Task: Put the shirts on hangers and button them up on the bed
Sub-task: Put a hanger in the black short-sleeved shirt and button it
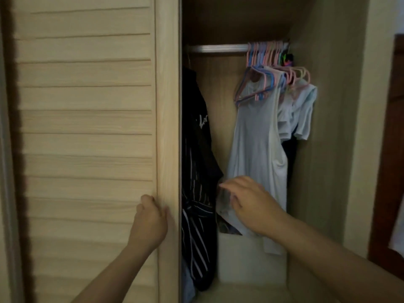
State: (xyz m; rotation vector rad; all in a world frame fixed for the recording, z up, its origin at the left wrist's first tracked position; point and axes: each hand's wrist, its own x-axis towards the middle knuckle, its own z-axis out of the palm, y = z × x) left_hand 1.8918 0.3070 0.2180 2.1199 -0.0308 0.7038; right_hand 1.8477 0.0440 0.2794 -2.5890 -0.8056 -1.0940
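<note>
Just above my right hand (pixel 247 200) hang pale shirts (pixel 258 136) and spare hangers (pixel 269 55). Its fingers (pixel 227 185) reach loosely, holding nothing; my left hand (pixel 152 215) grips the wardrobe door (pixel 87 127). I should lift one hanger cleanly off the rail (pixel 218 48).

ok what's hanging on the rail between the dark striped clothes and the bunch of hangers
Nothing. In the head view the rail is bare between the dark striped clothes on the left and the hangers bunched at the right; only the wardrobe's back wall shows there.

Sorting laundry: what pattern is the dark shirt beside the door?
Black with thin white stripes, on the shirt in the head view.
</note>
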